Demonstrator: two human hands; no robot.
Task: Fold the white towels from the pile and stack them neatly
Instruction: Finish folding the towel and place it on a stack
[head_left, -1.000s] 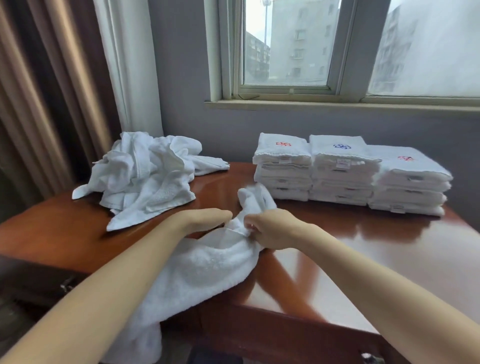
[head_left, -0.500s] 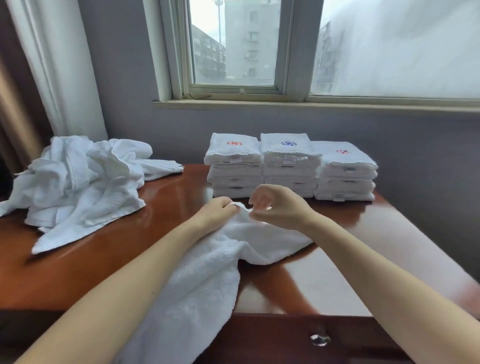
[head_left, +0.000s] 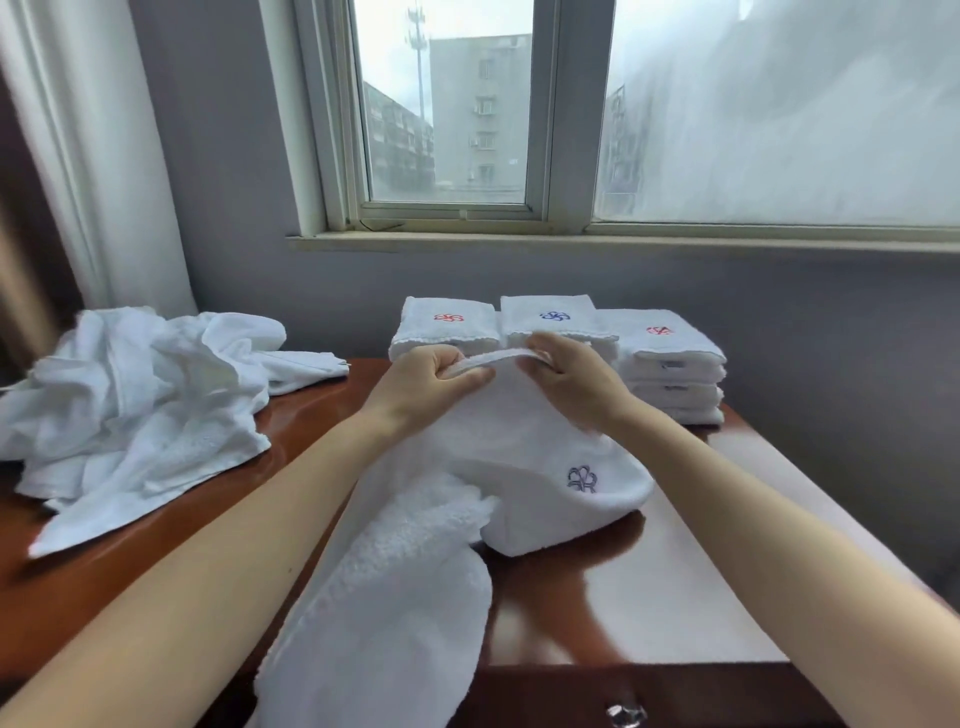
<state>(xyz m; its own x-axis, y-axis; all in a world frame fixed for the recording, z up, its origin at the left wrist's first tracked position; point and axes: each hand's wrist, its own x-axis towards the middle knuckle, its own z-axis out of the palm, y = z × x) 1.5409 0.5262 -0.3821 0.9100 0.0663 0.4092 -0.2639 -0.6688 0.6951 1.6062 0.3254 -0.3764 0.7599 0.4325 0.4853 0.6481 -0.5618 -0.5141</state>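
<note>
Right now my left hand (head_left: 431, 384) and right hand (head_left: 571, 379) each pinch the hem of one towel (head_left: 524, 452), held up at mid-desk (head_left: 675, 571), just in front of the stacks (head_left: 558, 317) at 12 o'clock; the pile (head_left: 140, 410) lies at 9 o'clock. I think the tail (head_left: 384, 623) hanging over the edge at 6 o'clock could drag the cloth down if my pinch slips, and spreading my hands carelessly might nudge the stacks crooked. No words are readable: the towel carries a purple-grey stitched emblem (head_left: 582, 478), the stacks red, blue and red ones, and their small tags (head_left: 667, 365) are too tiny to read.
</note>
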